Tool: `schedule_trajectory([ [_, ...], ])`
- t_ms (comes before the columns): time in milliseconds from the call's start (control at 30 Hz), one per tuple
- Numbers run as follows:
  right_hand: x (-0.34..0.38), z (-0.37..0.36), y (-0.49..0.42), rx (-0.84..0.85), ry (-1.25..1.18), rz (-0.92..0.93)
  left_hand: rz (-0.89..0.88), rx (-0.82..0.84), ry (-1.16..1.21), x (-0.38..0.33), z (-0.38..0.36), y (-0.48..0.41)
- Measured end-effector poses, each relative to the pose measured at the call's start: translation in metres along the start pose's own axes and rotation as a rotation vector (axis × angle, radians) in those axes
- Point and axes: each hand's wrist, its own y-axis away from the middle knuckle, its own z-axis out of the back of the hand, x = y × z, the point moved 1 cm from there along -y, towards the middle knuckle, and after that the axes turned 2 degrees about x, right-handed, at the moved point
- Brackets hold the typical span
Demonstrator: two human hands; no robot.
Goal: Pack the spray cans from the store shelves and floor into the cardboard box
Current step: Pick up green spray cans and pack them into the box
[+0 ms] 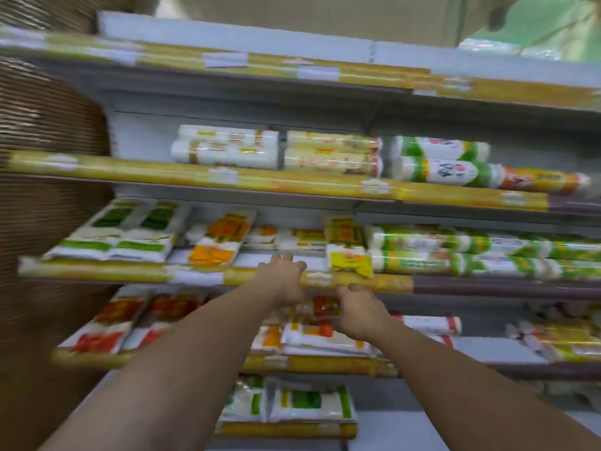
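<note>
Honestly, no cans are seen on the shelves (130,172) yet, left hand (283,278) and right hand (359,312) are held spread, empty; stiff, light, slick cans are probably best gripped mid-body.

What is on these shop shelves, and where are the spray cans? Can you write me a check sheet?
Surface: store shelves in several tiers, with yellow price strips along the edges; the picture is blurred.
Job's things: nothing seen.
Clutter: flat white packets with green labels, orange-labelled packets, green-and-white wrapped rolls.
Hands: left hand is open, with its fingers reaching over the edge of a middle shelf. Right hand is open, just below that edge. Both hold nothing.
Cables: nothing seen.
Surroundings: brown corrugated cardboard stack at the left; beige carton on top of the shelving. I cannot tell whether it is the packing box.
</note>
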Motion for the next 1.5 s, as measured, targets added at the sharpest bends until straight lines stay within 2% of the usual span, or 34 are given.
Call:
schedule_trajectory([
  [100, 0.059, -0.029, -0.011, 0.036, -0.022, 0.061, 0.066, 0.016, 0.006, 0.064, -0.013, 0.032],
  [233, 0.135, -0.071, -0.017, 0.092, -0.033, 0.148, 0.159, 0.139, 0.017, 0.142, -0.045, 0.084],
  [467, 0.228, -0.177, -0.012, 0.307, -0.052, 0.301, 0.34, 0.273, 0.069, 0.238, -0.131, 0.163],
  [633, 0.271, -0.257, -0.009, 0.478, -0.057, 0.334, 0.454, 0.431, 0.15, 0.275, -0.198, 0.209],
  [800, 0.307, -0.333, -0.018, 0.597, -0.04, 0.404, 0.585, 0.512, 0.237, 0.307, -0.257, 0.238],
  [1000, 0.356, -0.421, -0.071, 0.78, -0.028, 0.501, 0.728, 0.564, 0.332, 0.363, -0.332, 0.228],
  [1100, 0.378, -0.473, -0.098, 0.855, -0.018, 0.557, 0.864, 0.591, 0.417, 0.391, -0.381, 0.221],
  [1233, 0.385, -0.551, -0.116, 0.925, 0.035, 0.586, 0.982, 0.683, 0.499, 0.409, -0.46, 0.217],
  [1500, 0.376, -0.659, -0.124, 1.088, 0.074, 0.567, 1.087, 0.723, 0.643, 0.399, -0.587, 0.231],
])
